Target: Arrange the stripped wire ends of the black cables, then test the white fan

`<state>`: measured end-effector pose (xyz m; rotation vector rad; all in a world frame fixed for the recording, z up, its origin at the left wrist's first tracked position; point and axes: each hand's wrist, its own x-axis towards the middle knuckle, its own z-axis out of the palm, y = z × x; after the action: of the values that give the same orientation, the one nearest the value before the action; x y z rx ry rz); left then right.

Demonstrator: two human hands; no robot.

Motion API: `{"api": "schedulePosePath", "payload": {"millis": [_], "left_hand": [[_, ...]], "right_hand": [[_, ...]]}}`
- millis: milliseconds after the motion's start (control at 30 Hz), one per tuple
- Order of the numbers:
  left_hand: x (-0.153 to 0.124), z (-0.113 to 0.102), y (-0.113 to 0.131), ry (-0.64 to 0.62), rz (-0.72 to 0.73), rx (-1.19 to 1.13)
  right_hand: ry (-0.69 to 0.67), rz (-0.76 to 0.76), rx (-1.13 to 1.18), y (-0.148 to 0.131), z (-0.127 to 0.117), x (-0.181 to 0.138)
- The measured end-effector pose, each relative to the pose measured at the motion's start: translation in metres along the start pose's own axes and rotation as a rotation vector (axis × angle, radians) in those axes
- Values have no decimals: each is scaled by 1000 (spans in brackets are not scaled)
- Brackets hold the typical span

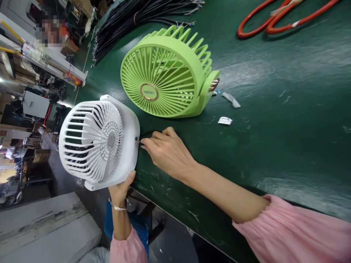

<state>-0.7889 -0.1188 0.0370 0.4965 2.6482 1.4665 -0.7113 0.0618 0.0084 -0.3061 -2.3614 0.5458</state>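
A white fan (128, 128) with a slatted round cage stands tilted at the table edge, its back facing me. My left hand (123, 186) grips its lower edge, the thumb on the white casing and the other fingers hidden behind it. My right hand (167, 149) is closed in a pinch beside a small dark hole in the casing. Between its fingertips is the thin end of a black cable (148, 134), mostly hidden by the hand. Just beyond, a green fan (164, 73) lies on the table, its front grille towards me.
On the green table (274, 146) lie a bundle of black cables (123, 25), orange-red looped tubing (255, 25) and two small white scraps, one a crumpled wrapper (225, 120). A blue seat (109, 219) is below the table edge. Shelves, boxes and a blurred person (52, 31) are at left.
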Motion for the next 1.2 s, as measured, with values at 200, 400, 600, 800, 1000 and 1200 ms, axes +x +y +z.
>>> {"api": "schedulePosePath", "payload": {"millis": [200, 400, 600, 800, 1000, 1200], "left_hand": [[12, 5, 5, 9, 34, -355], [22, 9, 12, 34, 6, -494], [21, 6, 6, 10, 34, -473], [18, 7, 6, 11, 60, -459], [18, 9, 8, 7, 57, -457], [16, 9, 10, 16, 51, -441]], "right_hand": [[117, 10, 103, 6, 4, 3], [208, -76, 165, 7, 5, 2], [227, -93, 152, 7, 5, 2], [204, -99, 178, 8, 6, 3], [196, -117, 175, 7, 7, 4], [233, -149, 178, 7, 5, 4]]}}
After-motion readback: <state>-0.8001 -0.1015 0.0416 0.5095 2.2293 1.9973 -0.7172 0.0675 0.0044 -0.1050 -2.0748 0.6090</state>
